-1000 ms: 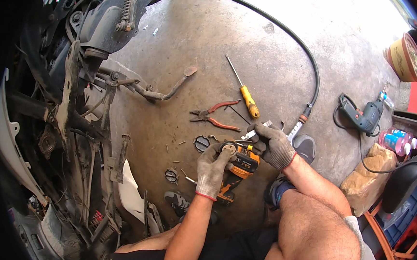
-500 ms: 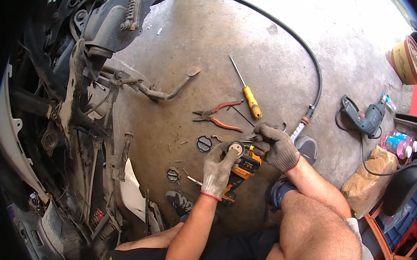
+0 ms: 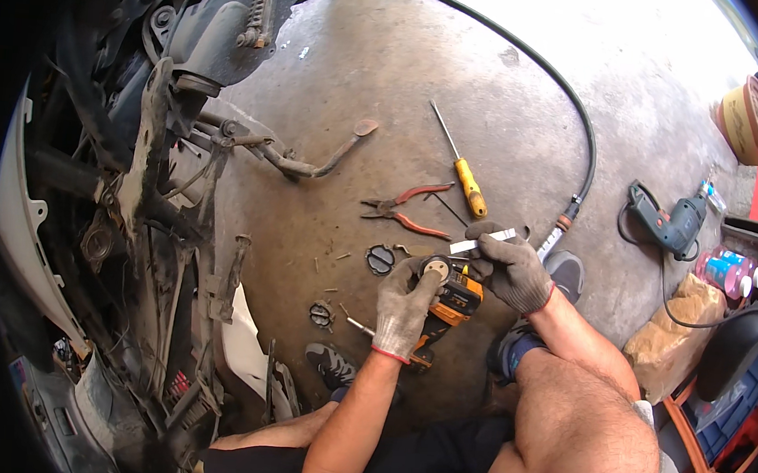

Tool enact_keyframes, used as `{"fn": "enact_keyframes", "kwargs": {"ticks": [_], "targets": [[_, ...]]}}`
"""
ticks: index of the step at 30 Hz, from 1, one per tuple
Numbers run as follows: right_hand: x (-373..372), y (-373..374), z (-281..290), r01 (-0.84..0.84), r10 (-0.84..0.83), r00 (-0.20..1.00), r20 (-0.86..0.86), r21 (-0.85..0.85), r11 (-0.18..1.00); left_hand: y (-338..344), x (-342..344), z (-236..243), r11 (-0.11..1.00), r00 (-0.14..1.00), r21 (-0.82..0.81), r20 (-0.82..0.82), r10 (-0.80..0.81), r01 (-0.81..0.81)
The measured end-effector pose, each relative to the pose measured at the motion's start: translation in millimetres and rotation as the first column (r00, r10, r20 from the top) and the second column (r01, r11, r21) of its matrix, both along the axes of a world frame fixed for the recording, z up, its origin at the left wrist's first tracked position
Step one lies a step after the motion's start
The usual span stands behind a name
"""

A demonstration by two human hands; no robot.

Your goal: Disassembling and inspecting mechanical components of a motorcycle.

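Observation:
Both my hands wear grey knit gloves. My left hand [image 3: 403, 313] is closed round a small round metal disc [image 3: 436, 268], its thumb lying on the face. Close to the disc, my right hand [image 3: 517, 272] pinches a flat, bright metal strip [image 3: 504, 236]; its exact kind is not clear. A yellow-and-black cordless power tool [image 3: 456, 304] lies below and between the hands, partly covered by the left one. Pliers with red handles [image 3: 412, 208] and a yellow-handled screwdriver [image 3: 472, 190] rest on the floor beyond them.
A dusty motorcycle frame [image 3: 141, 176] fills the left side, its stand lever [image 3: 336, 157] reaching out. Round dark parts [image 3: 381, 259] and small pins lie nearby. A black hose [image 3: 549, 73] curves across the floor. At right are a corded drill [image 3: 674, 224], bottles [image 3: 726, 271] and a paper-wrapped bundle [image 3: 675, 332].
My right hand has turned the metal strip, so its bright flat side now shows. The left hand keeps its hold on the disc. The whole view has shifted slightly.

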State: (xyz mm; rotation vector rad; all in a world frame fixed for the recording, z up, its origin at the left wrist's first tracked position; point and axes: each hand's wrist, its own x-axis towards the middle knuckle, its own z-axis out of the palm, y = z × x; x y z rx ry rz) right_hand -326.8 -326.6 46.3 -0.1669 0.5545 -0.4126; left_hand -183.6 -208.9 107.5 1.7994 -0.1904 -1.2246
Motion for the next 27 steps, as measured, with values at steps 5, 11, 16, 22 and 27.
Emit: {"fn": "enact_keyframes", "kwargs": {"ticks": [5, 11, 16, 22, 27], "targets": [[8, 0, 17, -0.084, 0.046, 0.982, -0.185, -0.207, 0.975, 2, 1, 4, 1.000, 0.996, -0.019, 0.092, -0.002, 0.004], [16, 2, 30, -0.166, 0.005, 0.929, -0.371, -0.403, 0.900, -1, -1, 6, 0.999, 0.999, -0.038, 0.037, 0.009, -0.007], [14, 3, 27, -0.223, 0.020, 0.910, -0.414, -0.448, 0.866, 1, -3, 7, 0.995, 0.996, -0.082, -0.069, 0.050, -0.056], [14, 4, 28, -0.202, 0.011, 0.921, -0.390, -0.453, 0.868, 3, -1, 8, 0.993, 0.990, -0.101, -0.138, 0.041, -0.055], [15, 3, 34, -0.219, 0.026, 0.916, -0.400, -0.445, 0.869, 2, -1, 8, 0.996, 0.988, -0.082, -0.153, 0.016, -0.028]]}}
